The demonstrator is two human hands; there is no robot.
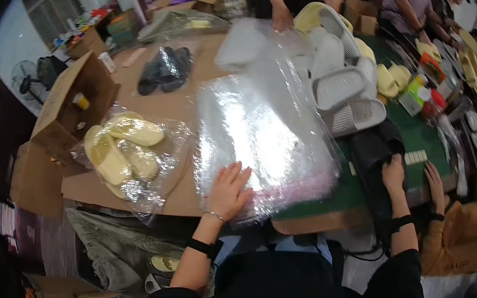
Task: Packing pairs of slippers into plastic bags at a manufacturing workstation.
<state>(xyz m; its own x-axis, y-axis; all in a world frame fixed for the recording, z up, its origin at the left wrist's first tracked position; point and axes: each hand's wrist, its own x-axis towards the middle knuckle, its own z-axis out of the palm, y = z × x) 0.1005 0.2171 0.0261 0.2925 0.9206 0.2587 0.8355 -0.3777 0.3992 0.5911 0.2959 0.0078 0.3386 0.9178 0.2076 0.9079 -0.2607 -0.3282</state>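
Observation:
My left hand [229, 193] lies with its fingers stretched out on the near part of a stack of clear plastic bags [260, 128]. Pinkish strips run along the near edge of the bags. To the right, my right hand [393, 173] is closed on black slippers [375, 153], held near the table's front edge; how many there are I cannot tell. Just beyond them is a pile of grey slippers [339, 88]. On the left, yellow slippers [125, 145] lie inside a clear bag, and behind them is a bagged dark pair [165, 71].
An open cardboard box [75, 100] stands at the table's left. Across the table a person's hand [282, 17] touches the bags' far end. Another person's hand [434, 184] rests at the right edge, near white stickers [416, 157]. Yellow slippers [392, 79] lie further right.

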